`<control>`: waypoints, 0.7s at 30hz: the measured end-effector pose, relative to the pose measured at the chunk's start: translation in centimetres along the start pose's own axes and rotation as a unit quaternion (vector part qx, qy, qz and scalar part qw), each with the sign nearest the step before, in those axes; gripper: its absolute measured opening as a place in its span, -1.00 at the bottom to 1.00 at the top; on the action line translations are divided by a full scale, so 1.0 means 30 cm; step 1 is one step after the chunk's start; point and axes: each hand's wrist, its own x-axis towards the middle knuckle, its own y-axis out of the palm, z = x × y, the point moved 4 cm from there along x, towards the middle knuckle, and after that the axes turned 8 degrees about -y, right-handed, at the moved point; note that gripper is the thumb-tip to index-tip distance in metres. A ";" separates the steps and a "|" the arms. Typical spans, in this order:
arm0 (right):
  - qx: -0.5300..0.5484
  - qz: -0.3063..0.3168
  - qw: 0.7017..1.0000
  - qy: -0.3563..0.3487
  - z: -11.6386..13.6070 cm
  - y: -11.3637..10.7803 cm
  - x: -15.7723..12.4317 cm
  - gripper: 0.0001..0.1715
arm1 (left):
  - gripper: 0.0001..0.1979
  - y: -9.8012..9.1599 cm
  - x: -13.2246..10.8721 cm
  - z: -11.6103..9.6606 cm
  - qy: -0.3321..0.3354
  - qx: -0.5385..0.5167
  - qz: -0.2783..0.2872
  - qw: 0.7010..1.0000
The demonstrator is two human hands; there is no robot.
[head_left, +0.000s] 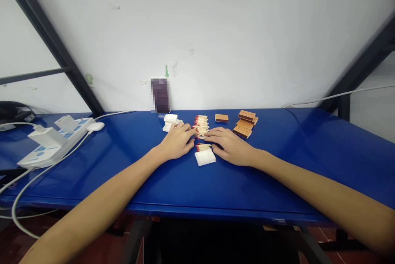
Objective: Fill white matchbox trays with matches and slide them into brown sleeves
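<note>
A row of red-headed wooden matches (201, 122) lies across the middle of the blue table. My left hand (177, 140) rests at their red-headed ends, its fingers stretched toward them and the fingertips touching or very near. From the other side, my right hand (230, 144) reaches its extended fingers onto the plain ends. A smaller group of matches (203, 147) sits nearer to me, between the two thumbs. Just in front of that group is a white matchbox tray (205, 158). More white trays (170, 119) are partly hidden behind my left hand.
One brown matchbox sleeve (221, 118) lies behind my right hand, with several stacked sleeves (245, 124) to its right. A phone (161, 95) leans on the wall. At left are a power strip (58, 142) with chargers and white cables (66, 157). Dark metal posts (58, 46) frame the table.
</note>
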 end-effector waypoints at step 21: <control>-0.010 0.007 1.000 0.002 0.003 -0.002 0.002 -0.59 | -0.75 0.005 0.002 0.005 -0.002 -0.024 0.011 1.000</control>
